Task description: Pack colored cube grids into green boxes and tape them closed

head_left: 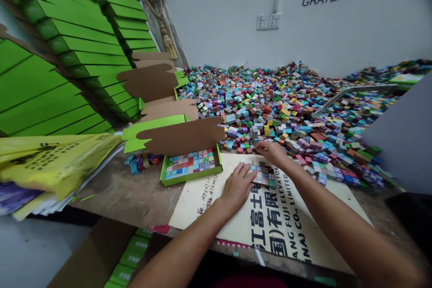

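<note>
My left hand (238, 184) lies on a printed cardboard sheet (232, 229), fingers stretched out. Its fingertips touch the left side of a small flat group of patterned blocks (265, 175) set close together. Further forward, my right hand (272, 152) reaches to the near edge of a large heap of small colourful blocks (249, 99). Thumb and fingers are pinched together there; what they hold, if anything, is too small to make out. To the left of my hands, an open green box (164, 179) holds rows of patterned blocks, its brown lid flap (182, 136) raised.
Tall stacks of green boxes (77, 40) stand at the left. A yellow plastic bag (57, 162) lies over papers at the table's left edge. More open boxes (148, 82) stand behind the near one. A grey panel (405, 130) borders the right; more green boxes (130, 256) sit below.
</note>
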A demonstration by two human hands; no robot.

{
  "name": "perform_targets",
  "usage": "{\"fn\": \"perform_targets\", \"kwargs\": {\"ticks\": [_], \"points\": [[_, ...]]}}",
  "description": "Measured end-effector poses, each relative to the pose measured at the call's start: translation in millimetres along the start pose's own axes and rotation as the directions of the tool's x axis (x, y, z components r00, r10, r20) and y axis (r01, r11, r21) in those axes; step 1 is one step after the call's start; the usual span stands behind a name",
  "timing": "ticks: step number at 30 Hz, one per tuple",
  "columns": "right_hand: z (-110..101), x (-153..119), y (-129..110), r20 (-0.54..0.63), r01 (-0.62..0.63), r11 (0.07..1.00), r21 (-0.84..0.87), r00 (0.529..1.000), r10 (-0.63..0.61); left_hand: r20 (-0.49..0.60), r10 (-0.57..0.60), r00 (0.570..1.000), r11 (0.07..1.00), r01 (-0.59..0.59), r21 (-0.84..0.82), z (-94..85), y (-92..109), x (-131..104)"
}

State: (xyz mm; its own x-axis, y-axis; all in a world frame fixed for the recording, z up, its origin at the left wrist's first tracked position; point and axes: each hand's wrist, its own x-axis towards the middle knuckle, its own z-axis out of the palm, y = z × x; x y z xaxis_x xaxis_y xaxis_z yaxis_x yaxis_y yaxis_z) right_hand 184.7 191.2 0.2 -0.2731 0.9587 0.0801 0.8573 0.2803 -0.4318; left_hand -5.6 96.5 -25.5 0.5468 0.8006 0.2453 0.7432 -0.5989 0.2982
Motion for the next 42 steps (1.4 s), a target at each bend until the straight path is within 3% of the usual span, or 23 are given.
{"fn": "perform_targets", "kwargs": {"ticks": [7,16,22,25,29,33,36,42], "points": [[24,28,-32,-0.070,-0.057,0.996,-0.075,0.996,0.052,-0.019,0.009,1.000,1.000,-0.009,0.014,1.8,-2,1],[-9,6,-2,-0.088,-0.075,0.991,-0.113,0.994,0.065,-0.023,-0.008,1.000,1.000,0.007,-0.019,1.9,0,-1],[22,17,-36,-0.100,-0.094,0.981,-0.172,0.992,0.078,-0.029,-0.002,1.000,1.000,0.002,-0.003,2.1,0,0],[23,22,-45,-0.127,-0.111,0.981,-0.159,0.988,0.091,-0.037,0.000,0.999,1.000,0.000,-0.008,2.6,-1,-1],[-6,2,-20,-0.129,-0.105,0.991,-0.084,0.987,0.094,-0.031,0.002,1.000,1.000,-0.002,-0.020,2.5,-3,0],[-22,-38,13,-0.017,-0.086,0.996,-0.001,0.996,0.086,-0.022,0.009,1.000,1.000,-0.010,-0.025,1.1,-3,1],[-9,-55,23,0.069,-0.044,0.985,0.166,0.997,0.033,-0.017,0.004,1.000,1.000,-0.004,-0.022,1.3,-2,1],[19,-60,33,0.020,-0.059,0.895,0.442,0.998,0.056,0.012,-0.011,1.000,1.000,0.011,-0.020,-2.0,3,0]]}}
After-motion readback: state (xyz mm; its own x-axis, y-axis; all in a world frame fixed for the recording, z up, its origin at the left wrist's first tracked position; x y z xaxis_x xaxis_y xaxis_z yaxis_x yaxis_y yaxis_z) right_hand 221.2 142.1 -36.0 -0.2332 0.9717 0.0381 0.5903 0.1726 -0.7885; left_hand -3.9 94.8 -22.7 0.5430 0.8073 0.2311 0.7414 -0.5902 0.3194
